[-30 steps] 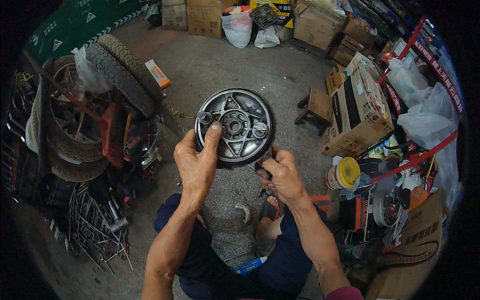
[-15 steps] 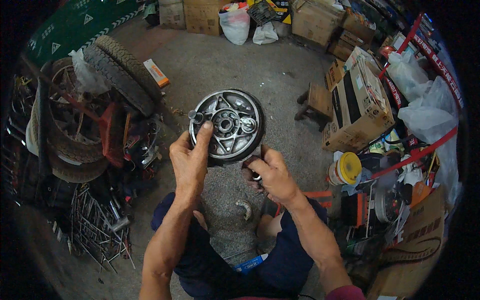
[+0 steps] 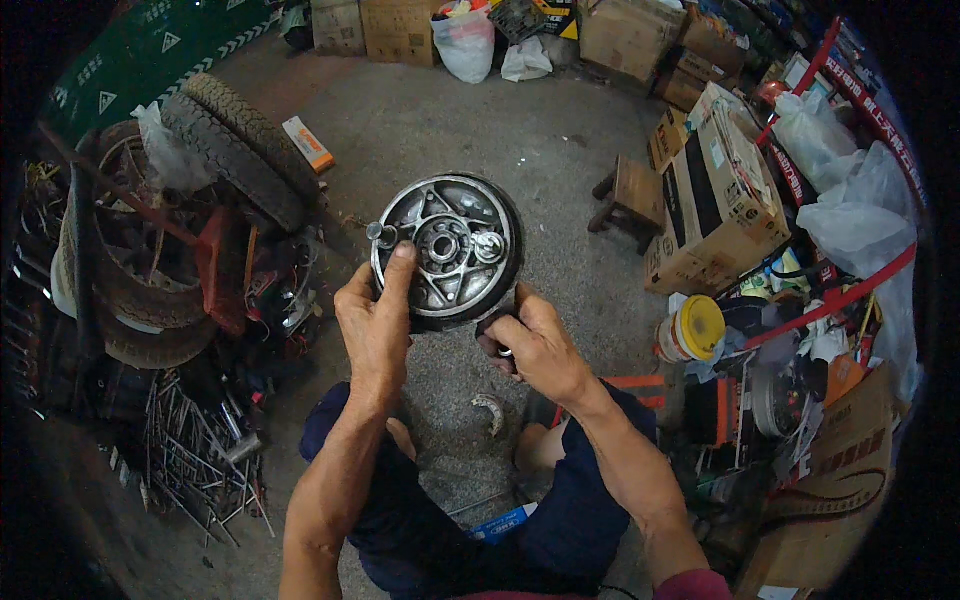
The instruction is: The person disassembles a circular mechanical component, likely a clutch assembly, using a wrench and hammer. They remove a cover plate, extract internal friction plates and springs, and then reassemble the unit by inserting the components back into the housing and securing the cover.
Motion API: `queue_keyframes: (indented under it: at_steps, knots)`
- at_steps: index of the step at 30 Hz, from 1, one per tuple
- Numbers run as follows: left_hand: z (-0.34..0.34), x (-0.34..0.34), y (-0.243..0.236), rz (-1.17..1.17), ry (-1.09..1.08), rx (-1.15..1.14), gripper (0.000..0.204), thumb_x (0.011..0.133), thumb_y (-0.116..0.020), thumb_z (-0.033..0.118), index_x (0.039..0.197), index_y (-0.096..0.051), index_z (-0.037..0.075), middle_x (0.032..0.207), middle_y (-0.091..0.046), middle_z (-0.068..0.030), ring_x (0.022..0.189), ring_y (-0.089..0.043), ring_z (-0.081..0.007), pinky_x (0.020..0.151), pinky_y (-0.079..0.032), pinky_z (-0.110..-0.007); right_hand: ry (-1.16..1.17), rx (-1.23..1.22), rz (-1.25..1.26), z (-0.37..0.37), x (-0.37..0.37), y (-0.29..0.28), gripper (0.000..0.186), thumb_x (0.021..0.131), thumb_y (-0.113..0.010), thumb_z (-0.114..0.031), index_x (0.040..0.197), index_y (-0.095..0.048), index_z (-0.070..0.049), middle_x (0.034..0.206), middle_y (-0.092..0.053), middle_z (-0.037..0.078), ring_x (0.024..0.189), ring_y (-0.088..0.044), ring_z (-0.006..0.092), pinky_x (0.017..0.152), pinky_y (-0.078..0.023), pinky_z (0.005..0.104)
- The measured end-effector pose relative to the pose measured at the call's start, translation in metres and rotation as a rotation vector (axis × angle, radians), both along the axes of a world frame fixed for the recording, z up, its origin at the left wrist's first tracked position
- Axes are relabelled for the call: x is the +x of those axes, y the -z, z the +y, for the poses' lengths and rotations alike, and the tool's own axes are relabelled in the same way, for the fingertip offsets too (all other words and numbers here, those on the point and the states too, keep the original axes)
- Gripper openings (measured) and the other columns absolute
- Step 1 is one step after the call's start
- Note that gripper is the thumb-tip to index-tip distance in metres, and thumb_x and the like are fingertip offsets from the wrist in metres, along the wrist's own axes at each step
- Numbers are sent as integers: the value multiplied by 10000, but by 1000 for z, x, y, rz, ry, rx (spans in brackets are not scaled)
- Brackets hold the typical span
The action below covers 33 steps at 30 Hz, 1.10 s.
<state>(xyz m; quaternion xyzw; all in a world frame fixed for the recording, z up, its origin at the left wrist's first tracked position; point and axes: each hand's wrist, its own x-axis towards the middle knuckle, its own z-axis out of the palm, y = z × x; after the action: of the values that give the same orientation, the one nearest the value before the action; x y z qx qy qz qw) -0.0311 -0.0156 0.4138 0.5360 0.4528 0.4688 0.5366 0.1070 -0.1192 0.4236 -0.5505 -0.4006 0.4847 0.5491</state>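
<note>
A round metal wheel hub (image 3: 460, 277) with a triangular spoke pattern and a dark outer edge is raised in front of me above the floor. My left hand (image 3: 375, 315) grips its lower left side, thumb pressed on its face beside a small round stub (image 3: 381, 234). At the lower right edge, my right hand (image 3: 540, 345) is closed on something dark with a shiny metal bit; its kind is mostly hidden by the fingers. On the floor between my feet lies a curved, worn brake shoe (image 3: 490, 412).
Tyres (image 3: 235, 150) and a heap of thin metal rods (image 3: 195, 450) lie to the left. A small wooden stool (image 3: 633, 200), a large cardboard box (image 3: 725, 205) and a yellow-lidded bucket (image 3: 693, 328) stand at the right. A blue box (image 3: 503, 522) lies between my legs.
The wheel hub and both hands have shifted slightly left and away from me. The hold of each hand looks the same.
</note>
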Motion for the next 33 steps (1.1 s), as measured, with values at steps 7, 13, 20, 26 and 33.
queue_keyframes:
  at_steps: [7,13,20,26,33]
  knots:
    - [4,-4,-11,-17,54,2,413,915,-689,350,938,-698,-62,727,-640,-30,621,-531,-65,536,-408,-227,-9,-19,-5,-2,23,9,125,868,-499,-100,973,-527,-39,687,-515,10,523,-464,59,423,-348,226]
    - [-1,3,2,-52,13,-62,396,913,-694,339,942,-700,-56,734,-643,-26,612,-517,-62,530,-391,-228,76,-33,56,1,-1,5,140,872,-494,-104,989,-533,-37,700,-538,15,516,-469,59,412,-338,219]
    - [9,-2,-4,-200,95,-204,360,915,-695,310,978,-701,-44,792,-675,-36,652,-564,-76,597,-429,-222,-23,-98,108,-6,21,-5,178,885,-529,-152,1021,-557,-40,649,-532,27,474,-448,60,397,-307,213]
    - [11,-1,4,-186,214,-316,366,928,-637,386,996,-699,32,800,-694,-12,654,-621,-98,619,-474,-227,115,87,-24,-1,1,6,185,901,-525,-148,1026,-539,-13,745,-552,18,606,-481,61,503,-383,217]
    - [-20,18,47,-778,502,-851,440,904,-586,490,1040,-651,77,911,-663,-65,823,-652,-198,766,-568,-392,107,212,-177,-8,-29,-14,388,955,-614,-266,1192,-502,20,883,-640,78,778,-584,105,678,-483,252]
